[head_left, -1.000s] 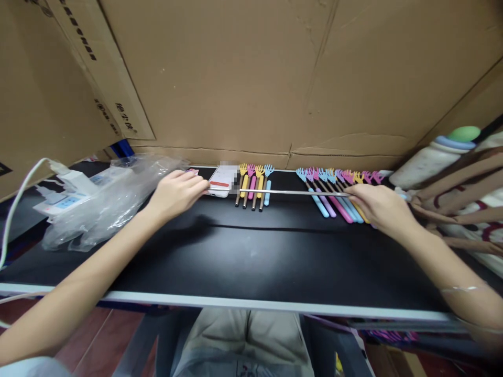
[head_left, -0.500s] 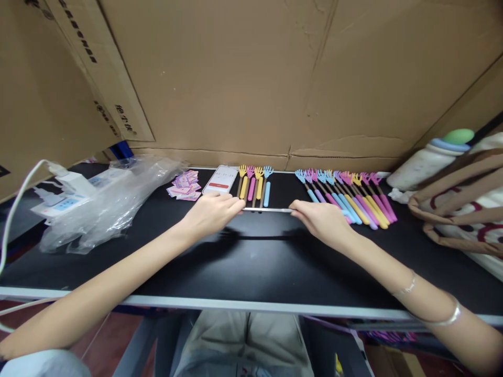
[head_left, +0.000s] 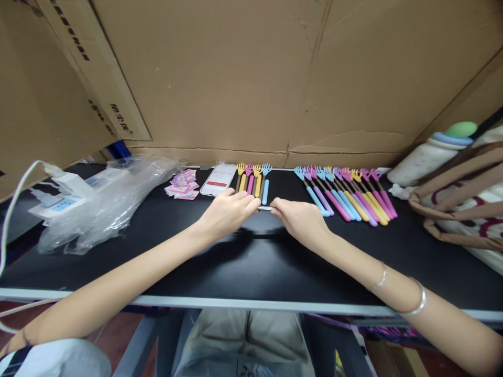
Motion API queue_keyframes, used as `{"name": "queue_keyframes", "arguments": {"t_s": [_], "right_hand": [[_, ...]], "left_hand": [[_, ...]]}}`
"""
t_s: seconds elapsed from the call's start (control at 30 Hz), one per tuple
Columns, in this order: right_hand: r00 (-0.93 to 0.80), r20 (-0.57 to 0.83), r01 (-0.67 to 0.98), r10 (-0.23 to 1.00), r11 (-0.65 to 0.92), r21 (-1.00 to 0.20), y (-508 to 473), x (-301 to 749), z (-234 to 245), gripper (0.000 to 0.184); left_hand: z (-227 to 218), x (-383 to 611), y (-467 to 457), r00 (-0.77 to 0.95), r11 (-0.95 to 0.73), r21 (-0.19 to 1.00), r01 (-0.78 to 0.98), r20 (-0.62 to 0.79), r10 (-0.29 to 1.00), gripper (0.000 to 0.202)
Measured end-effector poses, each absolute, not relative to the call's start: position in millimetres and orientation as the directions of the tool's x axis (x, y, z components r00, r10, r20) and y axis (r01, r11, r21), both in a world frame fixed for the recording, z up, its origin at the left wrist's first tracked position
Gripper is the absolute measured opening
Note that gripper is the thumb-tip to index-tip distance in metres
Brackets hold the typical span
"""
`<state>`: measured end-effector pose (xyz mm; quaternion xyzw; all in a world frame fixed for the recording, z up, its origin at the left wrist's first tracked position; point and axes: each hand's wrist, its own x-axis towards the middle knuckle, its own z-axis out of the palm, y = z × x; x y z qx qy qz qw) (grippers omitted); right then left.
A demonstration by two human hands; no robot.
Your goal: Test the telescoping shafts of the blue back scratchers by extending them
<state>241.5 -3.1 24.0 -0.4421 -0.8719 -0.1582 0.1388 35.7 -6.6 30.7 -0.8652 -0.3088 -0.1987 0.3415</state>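
Observation:
My left hand [head_left: 230, 212] and my right hand [head_left: 301, 219] are close together over the black table [head_left: 251, 262], each closed on one end of a thin metal telescopic rod [head_left: 267, 208]. Only a short silver stretch of the rod shows between them. Just behind my hands lie a few small back scratchers [head_left: 253, 182] with hand-shaped heads in yellow, pink and blue. A longer row of several such back scratchers [head_left: 346, 191] lies to the right.
A phone [head_left: 218, 179] and a heap of pink cards [head_left: 181, 185] lie at the back left. A crumpled clear plastic bag [head_left: 106, 207] and a power strip [head_left: 58, 201] are on the left. A bottle [head_left: 430, 154] and a striped bag [head_left: 463, 209] stand right. Cardboard walls stand behind.
My hands have come together from wide apart, and the metal rod between them has shortened from a long stretch to a short stub.

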Motion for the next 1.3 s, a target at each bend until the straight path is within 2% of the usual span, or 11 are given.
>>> {"name": "queue_keyframes", "arguments": {"t_s": [0.23,0.57,0.73,0.9,1.03,1.3], "right_hand": [[-0.555,0.42,0.827,0.719,0.531,0.184,-4.0,236.0,23.9,0.034],[-0.589,0.458,0.804,0.666,0.54,0.248,-5.5,230.5,28.9,0.035],[-0.616,0.449,0.776,0.648,0.597,0.203,0.0,239.9,32.9,0.04],[-0.617,0.452,0.772,0.645,0.609,0.184,10.8,259.7,36.7,0.042],[-0.642,0.417,0.747,0.643,0.647,0.154,17.3,268.3,33.0,0.042],[-0.635,0.423,0.741,0.646,0.665,0.096,14.4,266.6,23.3,0.041]], "left_hand": [[30.1,37.3,-6.6,0.699,-0.538,-0.457,0.708,0.561,0.443,0.019],[26.3,36.0,-5.4,0.642,-0.553,-0.358,0.752,0.588,0.492,0.022],[32.4,28.0,-3.2,0.67,-0.577,-0.369,0.729,0.559,0.488,0.024],[39.6,9.4,3.3,0.638,-0.54,-0.355,0.763,0.549,0.54,0.031],[33.5,3.7,5.4,0.647,-0.56,-0.344,0.754,0.539,0.539,0.029],[20.8,10.3,-0.4,0.606,-0.594,-0.259,0.762,0.609,0.512,0.029]]}}
